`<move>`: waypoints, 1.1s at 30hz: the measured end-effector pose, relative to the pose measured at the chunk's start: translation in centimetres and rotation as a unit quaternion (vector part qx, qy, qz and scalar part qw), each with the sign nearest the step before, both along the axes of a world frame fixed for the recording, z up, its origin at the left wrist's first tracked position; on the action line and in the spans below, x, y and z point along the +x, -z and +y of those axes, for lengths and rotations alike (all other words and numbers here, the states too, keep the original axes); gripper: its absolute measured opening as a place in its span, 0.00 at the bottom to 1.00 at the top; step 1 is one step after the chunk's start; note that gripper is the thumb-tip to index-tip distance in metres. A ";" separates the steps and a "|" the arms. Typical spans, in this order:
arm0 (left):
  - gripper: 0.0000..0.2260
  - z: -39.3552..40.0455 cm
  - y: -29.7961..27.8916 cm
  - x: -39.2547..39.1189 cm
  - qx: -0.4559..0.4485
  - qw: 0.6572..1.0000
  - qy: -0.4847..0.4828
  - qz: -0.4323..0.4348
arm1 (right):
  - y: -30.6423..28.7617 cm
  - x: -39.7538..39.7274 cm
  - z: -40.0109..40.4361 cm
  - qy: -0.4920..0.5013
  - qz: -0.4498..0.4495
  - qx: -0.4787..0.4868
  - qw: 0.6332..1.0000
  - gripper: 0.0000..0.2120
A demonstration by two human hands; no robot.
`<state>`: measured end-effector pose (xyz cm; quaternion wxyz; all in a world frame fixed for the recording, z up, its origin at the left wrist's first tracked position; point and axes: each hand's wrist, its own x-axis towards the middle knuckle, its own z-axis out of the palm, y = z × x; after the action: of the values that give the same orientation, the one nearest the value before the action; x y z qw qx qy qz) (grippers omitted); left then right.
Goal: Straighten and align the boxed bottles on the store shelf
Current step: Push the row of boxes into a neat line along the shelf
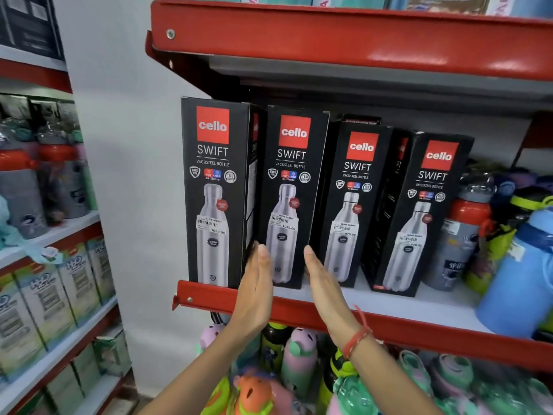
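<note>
Several black boxed bottles marked "cello SWIFT" stand on a red-edged shelf [389,330]. The leftmost box [214,193] faces forward at the shelf's left end. The second box [288,199] leans slightly, with my two flat hands on either side of its lower part. My left hand [254,292] presses against its left edge, fingers straight. My right hand [321,283] rests flat at its right edge; a red thread circles that wrist. A third box [353,205] and a fourth box [419,217] stand further right, turned at an angle. Another box top shows behind the third.
Loose bottles, a red-capped grey one [460,241] and a blue one [520,277], crowd the shelf's right end. A red shelf [359,40] hangs close overhead. Colourful children's bottles [299,363] fill the shelf below. A side rack [45,280] with boxes and bottles stands left.
</note>
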<state>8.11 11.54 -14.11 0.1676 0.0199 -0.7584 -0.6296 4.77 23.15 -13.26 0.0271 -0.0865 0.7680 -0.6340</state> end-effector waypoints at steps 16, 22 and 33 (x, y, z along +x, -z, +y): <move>0.39 -2.5 1.1 3.4 0.020 1.000 0.006 -0.003 | 1.0 3.6 1.0 0.012 0.014 0.014 1.000 0.31; 0.36 -2.6 1.2 3.9 0.014 1.000 -0.001 -0.001 | 1.7 3.5 1.2 0.011 0.009 0.019 1.000 0.41; 0.20 5.5 -1.5 2.7 -0.118 0.974 -0.010 0.193 | -0.7 -0.3 9.8 0.117 0.088 -0.018 0.989 0.23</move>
<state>10.86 17.07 -12.62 0.3182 -0.1148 -0.7805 -0.5257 4.50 32.97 -12.57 -0.1163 -0.0521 0.7608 -0.6364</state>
